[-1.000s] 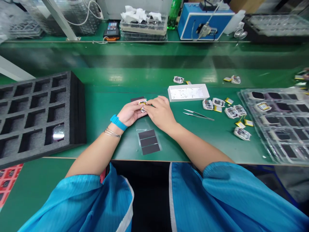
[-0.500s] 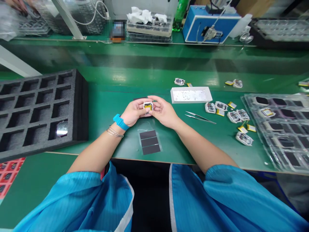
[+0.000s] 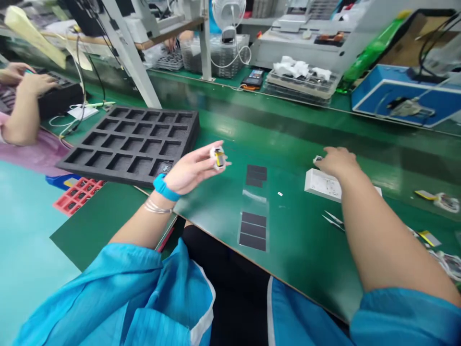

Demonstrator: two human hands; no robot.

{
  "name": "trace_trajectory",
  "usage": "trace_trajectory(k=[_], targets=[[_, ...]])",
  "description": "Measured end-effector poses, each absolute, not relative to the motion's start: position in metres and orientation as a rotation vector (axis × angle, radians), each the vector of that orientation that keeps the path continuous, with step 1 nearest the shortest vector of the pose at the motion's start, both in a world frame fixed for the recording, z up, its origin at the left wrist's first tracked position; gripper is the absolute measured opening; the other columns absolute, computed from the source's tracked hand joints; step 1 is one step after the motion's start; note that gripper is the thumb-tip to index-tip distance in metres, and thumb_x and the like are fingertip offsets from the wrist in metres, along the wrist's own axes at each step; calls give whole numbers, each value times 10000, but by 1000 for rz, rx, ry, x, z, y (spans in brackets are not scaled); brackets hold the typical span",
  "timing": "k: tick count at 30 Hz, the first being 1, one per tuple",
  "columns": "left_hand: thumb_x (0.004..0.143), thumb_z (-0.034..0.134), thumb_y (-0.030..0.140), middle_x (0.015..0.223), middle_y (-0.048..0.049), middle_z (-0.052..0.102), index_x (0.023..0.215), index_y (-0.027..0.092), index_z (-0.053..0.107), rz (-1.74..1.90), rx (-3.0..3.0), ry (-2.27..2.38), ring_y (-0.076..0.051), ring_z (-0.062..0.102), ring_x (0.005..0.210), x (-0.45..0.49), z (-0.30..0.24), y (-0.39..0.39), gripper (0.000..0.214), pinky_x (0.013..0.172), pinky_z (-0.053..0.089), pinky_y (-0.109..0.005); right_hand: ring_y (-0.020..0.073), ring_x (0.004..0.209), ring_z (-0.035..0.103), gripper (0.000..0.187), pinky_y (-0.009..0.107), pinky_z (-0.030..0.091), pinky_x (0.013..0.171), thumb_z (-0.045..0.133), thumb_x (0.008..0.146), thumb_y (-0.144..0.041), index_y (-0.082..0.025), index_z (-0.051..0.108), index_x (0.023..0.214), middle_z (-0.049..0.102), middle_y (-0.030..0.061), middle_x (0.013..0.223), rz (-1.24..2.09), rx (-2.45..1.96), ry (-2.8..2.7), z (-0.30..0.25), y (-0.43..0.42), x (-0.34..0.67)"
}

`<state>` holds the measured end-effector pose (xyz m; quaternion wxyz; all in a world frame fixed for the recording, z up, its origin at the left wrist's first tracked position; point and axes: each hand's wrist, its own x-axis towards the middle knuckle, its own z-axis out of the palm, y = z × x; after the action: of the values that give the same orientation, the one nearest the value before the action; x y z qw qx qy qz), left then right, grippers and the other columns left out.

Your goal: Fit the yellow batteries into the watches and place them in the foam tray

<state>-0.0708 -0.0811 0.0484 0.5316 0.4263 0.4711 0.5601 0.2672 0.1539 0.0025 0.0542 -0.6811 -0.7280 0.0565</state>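
Note:
My left hand [image 3: 196, 168] is closed on a small white watch case [image 3: 218, 157] with a yellow-edged battery in it, held above the bench left of the black strips. My right hand [image 3: 337, 162] is stretched out over the far side of a white box [image 3: 324, 185] of tiny parts. Its fingers are on a second white watch case [image 3: 317, 159], which pokes out at the fingertips; the rest is hidden. Below the right wrist lie tweezers [image 3: 334, 220], partly covered by the forearm. Black adhesive strips [image 3: 253, 230] on clear film lie between my arms.
A black foam tray [image 3: 133, 142] with square pockets stands at the left. Loose watch cases [image 3: 446, 202] and batteries [image 3: 428, 238] lie at the right. A blue box [image 3: 406, 96] sits on the back shelf. A co-worker's hands [image 3: 32, 81] are at the far left.
My hands have parted: the left keeps the watch case, and the right has moved off it to the case behind the white box. The view has swung left.

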Motion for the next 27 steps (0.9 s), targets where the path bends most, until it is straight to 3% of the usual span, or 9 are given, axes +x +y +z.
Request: trace_trajectory(k=[3, 6, 12, 14, 17, 19, 22, 24, 27], targets=[[668, 844, 300, 1096, -54, 702, 1252, 225, 659, 1525, 1446, 1812, -269, 653, 1108, -111, 52, -91, 617, 1037, 491, -452, 379, 1016, 643, 285, 442, 428, 738, 657, 772, -242, -93, 730, 1003, 645, 345, 1162, 250, -2242, -2214, 0, 166, 272], [626, 855, 250, 968, -45, 701, 1111, 228, 710, 1381, 1681, 2420, -299, 619, 1102, -146, 49, -85, 508, 1030, 434, -486, 334, 896, 670, 52, 412, 406, 667, 683, 715, -205, -154, 684, 728, 692, 295, 996, 260, -2214, -2233, 1, 166, 269], [669, 845, 342, 672, -37, 619, 785, 211, 707, 1034, 1460, 2705, -335, 585, 1069, -176, 24, -63, 223, 930, 417, -508, 280, 805, 674, 200, 404, 384, 626, 700, 725, -247, -207, 569, 579, 677, 206, 810, 326, -2175, -2209, 9, 156, 267], [726, 808, 336, 719, -60, 642, 776, 186, 713, 976, 1446, 2751, -364, 557, 1115, -172, 21, -64, 184, 952, 411, -557, 278, 828, 678, 221, 400, 391, 635, 707, 735, -291, -192, 584, 580, 670, 200, 801, 323, -2186, -2169, 10, 152, 269], [731, 777, 224, 1029, -147, 691, 875, 150, 742, 942, 1482, 2821, -444, 523, 1182, -157, 30, -71, 166, 949, 400, -687, 284, 900, 679, 191, 392, 411, 680, 733, 724, -329, -161, 652, 684, 686, 197, 870, 267, -2205, -2074, 11, 147, 272], [739, 750, 191, 1155, -165, 669, 950, 153, 745, 1057, 1681, 2765, -423, 537, 1199, -138, 40, -75, 215, 976, 416, -676, 276, 943, 677, 204, 382, 433, 728, 734, 720, -321, -145, 703, 818, 699, 185, 951, 210, -2179, -1994, 13, 144, 270], [821, 673, 238, 1061, -112, 708, 1021, 162, 729, 1292, 2063, 2293, -277, 644, 1054, -98, 50, -69, 222, 971, 504, -500, 249, 961, 675, 314, 369, 472, 824, 726, 688, -245, -127, 731, 979, 699, 158, 1044, 129, -1923, -1863, 17, 130, 257], [842, 661, 299, 1021, -89, 726, 1074, 160, 718, 1306, 2025, 1881, -222, 680, 953, -67, 47, -53, 277, 905, 544, -417, 224, 894, 676, 359, 375, 499, 869, 730, 650, -194, -121, 729, 1001, 704, 128, 1031, 162, -1654, -1793, 19, 111, 240], [744, 783, 405, 1129, -105, 726, 1217, 179, 678, 1262, 1716, 1463, -238, 675, 1053, -25, 25, -18, 535, 934, 539, -399, 204, 794, 665, 377, 395, 539, 839, 739, 618, -192, -153, 696, 990, 713, 67, 968, 379, -1339, -1741, 17, 66, 212]])
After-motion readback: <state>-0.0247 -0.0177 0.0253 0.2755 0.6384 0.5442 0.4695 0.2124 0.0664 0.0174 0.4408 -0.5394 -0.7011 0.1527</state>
